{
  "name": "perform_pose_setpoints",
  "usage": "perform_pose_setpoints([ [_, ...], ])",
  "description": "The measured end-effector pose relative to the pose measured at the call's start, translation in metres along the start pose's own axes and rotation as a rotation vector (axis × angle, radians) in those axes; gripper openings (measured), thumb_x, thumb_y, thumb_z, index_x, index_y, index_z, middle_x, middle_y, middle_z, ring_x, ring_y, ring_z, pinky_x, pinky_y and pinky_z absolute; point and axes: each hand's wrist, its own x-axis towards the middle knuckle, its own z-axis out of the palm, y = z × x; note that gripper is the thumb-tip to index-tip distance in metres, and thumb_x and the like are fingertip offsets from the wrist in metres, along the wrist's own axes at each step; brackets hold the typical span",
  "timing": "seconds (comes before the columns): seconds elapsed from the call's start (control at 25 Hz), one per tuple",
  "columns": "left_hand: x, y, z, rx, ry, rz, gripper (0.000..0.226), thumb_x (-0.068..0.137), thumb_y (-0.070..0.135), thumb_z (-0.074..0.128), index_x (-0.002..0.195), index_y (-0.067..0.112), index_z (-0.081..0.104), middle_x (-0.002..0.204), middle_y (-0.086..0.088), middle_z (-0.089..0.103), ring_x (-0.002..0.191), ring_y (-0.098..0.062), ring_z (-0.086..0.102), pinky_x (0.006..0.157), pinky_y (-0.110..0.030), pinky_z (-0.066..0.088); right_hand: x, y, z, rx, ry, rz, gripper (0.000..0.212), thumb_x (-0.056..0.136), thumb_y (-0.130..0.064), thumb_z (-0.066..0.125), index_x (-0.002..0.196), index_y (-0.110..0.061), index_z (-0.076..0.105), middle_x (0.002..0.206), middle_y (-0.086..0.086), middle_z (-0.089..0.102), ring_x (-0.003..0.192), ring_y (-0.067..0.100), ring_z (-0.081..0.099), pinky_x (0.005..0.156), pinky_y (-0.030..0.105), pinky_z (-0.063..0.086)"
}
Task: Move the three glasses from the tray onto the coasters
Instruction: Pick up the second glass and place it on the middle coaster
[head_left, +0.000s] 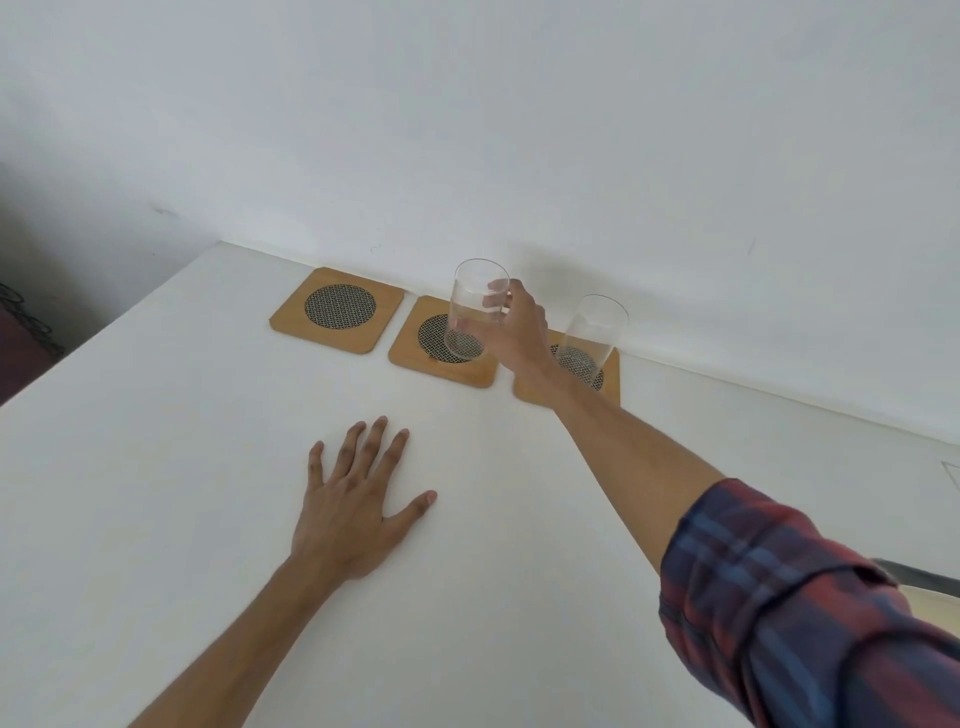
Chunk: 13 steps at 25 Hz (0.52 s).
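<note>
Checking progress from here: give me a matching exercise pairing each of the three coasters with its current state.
Things:
1. left coaster
2. middle coaster
3. right coaster

States:
A. a glass stands on it, no hand on the glass
B. bare
C. a glass on or just above it, gripped by the right hand

Pairs: 1-B, 2-C, 3-A

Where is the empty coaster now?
In the head view, the empty coaster lies far left in the row by the wall, beside the middle coaster under the held glass.

Clear glass tumblers (477, 312), matt wooden coasters (336, 310), smooth white table (156, 467).
</note>
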Motion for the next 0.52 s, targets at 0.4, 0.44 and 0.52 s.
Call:
perform_pose_setpoints([
  [0.4, 0.001, -0.001, 0.002, 0.015, 0.007, 0.000, 0.081, 0.082, 0.080, 0.005, 0.151, 0.038, -0.004, 0.164, 0.008, -0.004, 0.150, -0.015, -0.007, 0.120, -0.052, -0.006, 0.027, -0.001, 0.024, -0.068, -0.036, 0.033, 0.071, 0.068, -0.043, 0.087, 0.124, -0.019, 0.051, 0.107, -0.003, 0.062, 0.099, 0.017, 0.058, 0.080, 0.028, 0.038],
  [0.44, 0.002, -0.001, 0.002, 0.017, 0.006, 0.000, 0.081, 0.082, 0.080, 0.005, 0.151, 0.038, -0.005, 0.164, 0.008, -0.005, 0.150, -0.015, -0.008, 0.120, -0.051, -0.006, 0.027, -0.001, 0.026, -0.070, -0.034, 0.040, 0.072, 0.068, -0.044, 0.087, 0.124, -0.018, 0.050, 0.107, -0.003, 0.061, 0.100, 0.017, 0.059, 0.079, 0.029, 0.038],
  [0.52, 0.001, -0.001, 0.002, 0.024, 0.005, -0.001, 0.080, 0.082, 0.080, 0.004, 0.150, 0.039, -0.007, 0.164, 0.009, -0.006, 0.150, -0.015, -0.009, 0.119, -0.051, -0.007, 0.027, -0.001, 0.027, -0.089, -0.043, 0.054, 0.074, 0.068, -0.046, 0.086, 0.126, -0.019, 0.049, 0.110, -0.002, 0.062, 0.104, 0.020, 0.060, 0.079, 0.031, 0.039],
])
